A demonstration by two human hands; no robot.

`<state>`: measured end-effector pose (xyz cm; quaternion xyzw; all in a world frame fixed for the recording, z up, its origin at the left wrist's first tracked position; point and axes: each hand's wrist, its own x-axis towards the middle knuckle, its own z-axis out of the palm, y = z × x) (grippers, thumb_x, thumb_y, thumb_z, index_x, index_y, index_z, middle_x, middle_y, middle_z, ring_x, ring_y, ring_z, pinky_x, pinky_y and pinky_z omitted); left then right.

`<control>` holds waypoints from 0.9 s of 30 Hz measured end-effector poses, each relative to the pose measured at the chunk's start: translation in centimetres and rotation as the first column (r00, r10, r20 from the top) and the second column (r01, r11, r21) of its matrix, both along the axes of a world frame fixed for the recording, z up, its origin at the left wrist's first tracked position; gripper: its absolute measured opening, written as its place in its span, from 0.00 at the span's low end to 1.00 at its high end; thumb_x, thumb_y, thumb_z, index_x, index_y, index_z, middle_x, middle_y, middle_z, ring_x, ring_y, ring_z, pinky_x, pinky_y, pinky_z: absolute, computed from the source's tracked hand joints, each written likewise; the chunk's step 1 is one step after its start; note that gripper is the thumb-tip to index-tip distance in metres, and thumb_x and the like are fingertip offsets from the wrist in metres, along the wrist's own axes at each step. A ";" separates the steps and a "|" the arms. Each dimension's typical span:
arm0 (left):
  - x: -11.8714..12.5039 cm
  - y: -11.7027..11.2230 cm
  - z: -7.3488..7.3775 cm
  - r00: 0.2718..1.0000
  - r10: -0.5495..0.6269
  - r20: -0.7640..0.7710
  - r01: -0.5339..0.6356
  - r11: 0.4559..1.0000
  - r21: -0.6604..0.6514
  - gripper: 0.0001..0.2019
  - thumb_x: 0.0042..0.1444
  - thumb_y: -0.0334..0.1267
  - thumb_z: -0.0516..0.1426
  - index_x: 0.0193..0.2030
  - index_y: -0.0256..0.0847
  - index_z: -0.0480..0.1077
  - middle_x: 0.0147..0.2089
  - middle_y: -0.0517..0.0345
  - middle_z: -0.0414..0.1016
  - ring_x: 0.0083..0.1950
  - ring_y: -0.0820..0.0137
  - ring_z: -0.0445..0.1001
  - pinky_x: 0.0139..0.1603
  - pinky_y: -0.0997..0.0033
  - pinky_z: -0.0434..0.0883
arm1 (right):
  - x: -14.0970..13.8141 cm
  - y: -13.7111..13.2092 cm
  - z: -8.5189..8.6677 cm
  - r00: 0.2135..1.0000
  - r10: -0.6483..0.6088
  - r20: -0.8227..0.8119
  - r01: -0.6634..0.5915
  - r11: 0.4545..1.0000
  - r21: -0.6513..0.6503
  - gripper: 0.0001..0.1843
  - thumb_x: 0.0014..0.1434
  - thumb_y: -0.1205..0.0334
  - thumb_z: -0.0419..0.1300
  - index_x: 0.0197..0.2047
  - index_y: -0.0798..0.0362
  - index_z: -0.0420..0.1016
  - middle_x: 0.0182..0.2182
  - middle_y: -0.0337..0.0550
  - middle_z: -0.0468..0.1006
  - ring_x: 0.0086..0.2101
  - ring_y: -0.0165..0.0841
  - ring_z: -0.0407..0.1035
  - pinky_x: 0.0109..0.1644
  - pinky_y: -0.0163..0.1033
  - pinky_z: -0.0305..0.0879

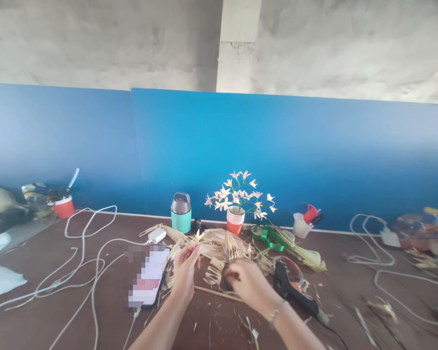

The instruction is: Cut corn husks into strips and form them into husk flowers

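Note:
My left hand pinches a small pale yellow flower with pointed petals, held upright between thumb and fingertips. To its right, low over the table, my right hand is curled round what look like scissors with dark handles, mostly hidden by the fingers. Dry corn husks and cut husk pieces lie around both hands. Behind them, a stack of red and white paper cups holds green stems carrying several cream flowers.
A phone with a cable lies left of my left hand. A black glue gun rests at the right, near green tape and stems. A teal flask stands behind. White cables cross the table's left side.

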<state>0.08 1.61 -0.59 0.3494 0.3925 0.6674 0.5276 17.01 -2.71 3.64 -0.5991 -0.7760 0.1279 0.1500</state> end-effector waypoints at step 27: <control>0.8 -0.1 -0.3 0.989 -0.132 0.070 0.137 0.988 -0.071 0.15 0.39 0.45 0.67 0.23 0.36 0.68 0.16 0.68 0.59 0.17 0.83 0.51 0.18 0.81 0.48 | -2.3 3.9 0.7 0.748 0.125 -0.651 0.098 0.950 0.296 0.04 0.51 0.64 0.60 0.27 0.52 0.76 0.28 0.40 0.76 0.27 0.31 0.67 0.29 0.34 0.63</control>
